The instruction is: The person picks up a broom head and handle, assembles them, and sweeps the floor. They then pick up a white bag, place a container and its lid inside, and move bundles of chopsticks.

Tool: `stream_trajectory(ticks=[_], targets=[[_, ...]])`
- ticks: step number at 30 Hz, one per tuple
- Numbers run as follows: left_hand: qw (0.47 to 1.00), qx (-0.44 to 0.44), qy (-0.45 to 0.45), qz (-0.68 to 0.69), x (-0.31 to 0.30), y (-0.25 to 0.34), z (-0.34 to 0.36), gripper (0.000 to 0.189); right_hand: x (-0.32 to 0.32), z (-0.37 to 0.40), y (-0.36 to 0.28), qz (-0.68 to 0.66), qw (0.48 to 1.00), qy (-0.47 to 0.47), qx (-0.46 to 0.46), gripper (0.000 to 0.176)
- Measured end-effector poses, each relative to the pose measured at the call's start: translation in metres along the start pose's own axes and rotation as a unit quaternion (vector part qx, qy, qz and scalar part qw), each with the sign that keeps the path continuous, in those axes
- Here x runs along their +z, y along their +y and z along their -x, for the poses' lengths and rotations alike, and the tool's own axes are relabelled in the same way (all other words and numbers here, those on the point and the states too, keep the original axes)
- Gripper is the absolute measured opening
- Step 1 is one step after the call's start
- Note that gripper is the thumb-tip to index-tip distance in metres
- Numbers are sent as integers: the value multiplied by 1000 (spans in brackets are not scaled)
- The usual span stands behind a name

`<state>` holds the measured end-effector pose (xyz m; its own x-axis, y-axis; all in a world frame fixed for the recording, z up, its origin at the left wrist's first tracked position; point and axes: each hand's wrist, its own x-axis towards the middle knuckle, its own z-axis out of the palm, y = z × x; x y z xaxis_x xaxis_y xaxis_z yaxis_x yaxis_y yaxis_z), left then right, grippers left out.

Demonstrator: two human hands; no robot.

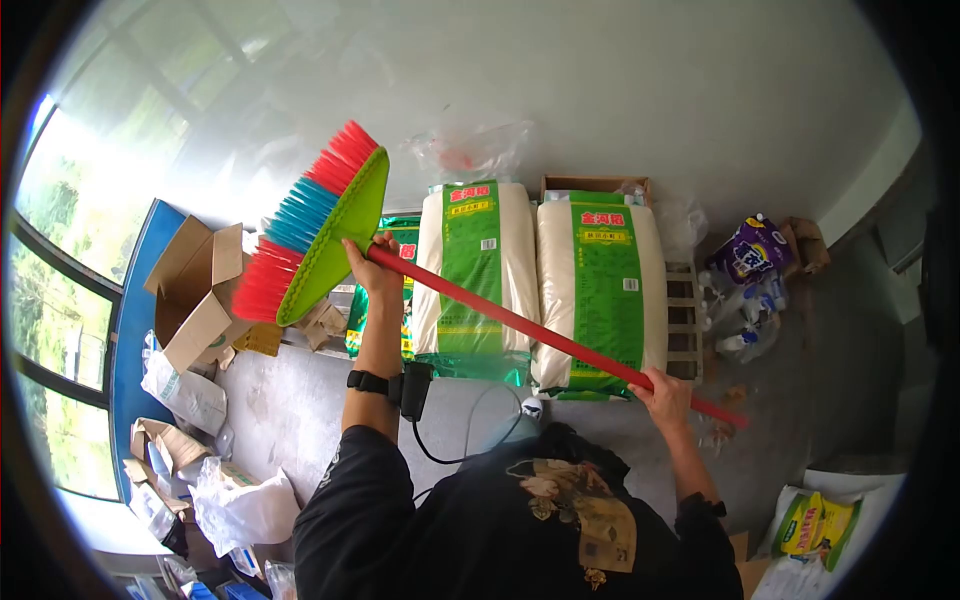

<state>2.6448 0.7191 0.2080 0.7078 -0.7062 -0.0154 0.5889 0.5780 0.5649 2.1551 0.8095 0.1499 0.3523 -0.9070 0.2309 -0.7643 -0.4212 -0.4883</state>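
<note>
A broom (500,314) with a red handle is held slantwise in front of me. Its green head and red and blue bristles point up to the left. My left hand (375,268) grips the broom where the handle meets the head. Farther down the handle, close to its lower right end, my right hand (664,396) is closed around it. Behind the handle lie two big rice sacks, a left sack (472,285) and a right sack (602,290), both white with green printed bands. The broom head is raised and touches neither sack.
An open cardboard box (200,285) stands at the left by the window. White plastic bags (240,500) and cartons lie at lower left. A wooden pallet (684,320), a purple package (750,250) and bagged bottles (745,325) are on the right. A yellow-labelled sack (815,530) sits at lower right.
</note>
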Motion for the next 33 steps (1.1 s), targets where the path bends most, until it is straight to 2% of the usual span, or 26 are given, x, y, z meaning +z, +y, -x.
stream_trajectory(ticks=[2,7,13,16,19,22,25,28,31,33], targets=[[999,-2,-29,15,-5,2,-1,41,2,-2,2,-27,999,-39,10,39],[999,7,-27,-20,4,10,10,42,12,0,11,-58,987,-149,30,53],[998,1,-52,-36,1,12,9,43,6,-7,9,-233,919,-301,101,55],[999,-9,-36,-20,-4,11,3,44,-1,-14,8,-138,946,-277,98,52],[1000,-14,8,1,-12,8,-8,45,-11,-15,-5,-139,977,-139,81,45],[997,-9,71,-4,-18,18,-16,47,-11,-8,12,-1,999,20,-37,42],[994,-19,97,-40,-21,19,-11,48,-5,1,19,50,994,68,-76,38],[992,-19,104,-68,-6,13,10,47,13,8,17,79,997,-2,-4,38],[997,-15,48,-59,-19,14,11,45,20,14,17,55,997,-40,25,40],[997,-21,45,-53,-22,15,12,45,18,13,15,45,998,-41,15,40]])
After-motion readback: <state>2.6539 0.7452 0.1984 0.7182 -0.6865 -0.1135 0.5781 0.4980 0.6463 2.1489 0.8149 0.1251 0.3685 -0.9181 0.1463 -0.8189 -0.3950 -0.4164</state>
